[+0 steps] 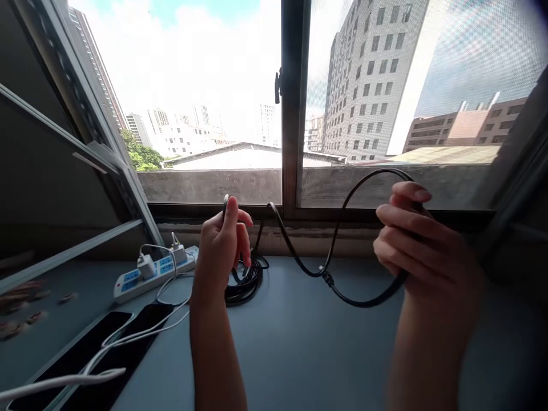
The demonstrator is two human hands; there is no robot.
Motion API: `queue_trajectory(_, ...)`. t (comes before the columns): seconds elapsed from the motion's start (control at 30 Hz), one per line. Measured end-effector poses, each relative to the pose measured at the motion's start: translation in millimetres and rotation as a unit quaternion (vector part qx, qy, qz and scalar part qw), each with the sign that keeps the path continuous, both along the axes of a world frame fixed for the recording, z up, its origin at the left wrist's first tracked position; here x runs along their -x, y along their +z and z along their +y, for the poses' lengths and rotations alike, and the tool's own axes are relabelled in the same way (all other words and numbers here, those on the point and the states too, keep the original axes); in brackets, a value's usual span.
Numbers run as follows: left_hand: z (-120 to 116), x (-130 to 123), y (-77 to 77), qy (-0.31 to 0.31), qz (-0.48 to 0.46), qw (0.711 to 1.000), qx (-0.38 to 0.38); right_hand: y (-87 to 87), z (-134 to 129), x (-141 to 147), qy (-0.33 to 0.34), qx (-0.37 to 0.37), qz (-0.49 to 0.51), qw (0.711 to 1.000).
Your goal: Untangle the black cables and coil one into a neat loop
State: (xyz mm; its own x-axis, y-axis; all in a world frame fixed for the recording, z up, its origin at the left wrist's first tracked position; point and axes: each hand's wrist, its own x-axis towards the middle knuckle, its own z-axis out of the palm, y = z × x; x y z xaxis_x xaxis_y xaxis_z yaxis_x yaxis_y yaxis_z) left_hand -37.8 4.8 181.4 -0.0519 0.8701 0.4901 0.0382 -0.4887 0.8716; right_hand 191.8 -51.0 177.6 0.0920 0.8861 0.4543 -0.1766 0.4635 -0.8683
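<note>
A thin black cable (293,249) runs in loops between my two hands above the blue-grey tabletop. At right, my right hand (413,242) is closed around the cable, its fingers curled and the cable looping out above and below them. A small dark knot or clip (327,278) sits on the cable where strands meet. My left hand (225,237) is raised with the thumb up and fingers curled, pinching a dark cable part with a light tip; what exactly it is cannot be made out. Behind the left wrist lies a coil of black cable (246,294), partly hidden.
A white power strip (156,275) with plugged-in adapters stands at left. White charging cables (141,338) cross two dark flat devices (112,365) beside it. Small blurred items (19,311) lie at far left. A window frame (292,114) rises behind the table.
</note>
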Motion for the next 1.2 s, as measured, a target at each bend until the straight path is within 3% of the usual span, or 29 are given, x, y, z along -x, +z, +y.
queue_trajectory(0.13, -2.8, -0.2, 2.1, 0.047, -0.065, 0.996, -0.043, -1.7, 12.6, -11.7, 0.019, 0.0, 0.027, 0.999)
queue_trajectory(0.27, -7.3, -0.4, 5.1, 0.037, -0.081, 0.992, -0.088, 1.8, 13.7, -10.3, 0.024, 0.017, -0.001, 1.0)
queue_trajectory(0.43, -10.8, -18.2, 5.1, 0.021, -0.078, 0.991, -0.11, -3.8, 26.4, 11.5, 0.073, 0.049, -0.115, 0.989)
queue_trajectory(0.6, -18.2, -43.3, 2.3, 0.007, -0.042, 0.992, -0.115, -7.9, 44.5, 40.8, 0.186, 0.078, -0.175, 0.964)
queue_trajectory(0.73, -19.1, -50.1, -0.2, -0.017, -0.045, 0.991, -0.122, -5.9, 42.2, 50.7, 0.189, 0.05, -0.199, 0.96)
queue_trajectory(0.83, -16.6, -50.1, -0.1, 0.01, -0.075, 0.988, -0.136, -5.6, 40.7, 47.8, 0.169, 0.016, -0.152, 0.974)
queue_trajectory(1.03, -7.7, -51.0, -2.0, 0.092, -0.215, 0.953, -0.195, -5.8, 46.9, 35.9, 0.152, 0.063, 0.045, 0.985)
queue_trajectory(1.2, 0.5, -51.3, -6.3, 0.046, -0.073, 0.988, -0.125, -4.8, 46.5, 42.4, 0.131, 0.058, 0.04, 0.989)
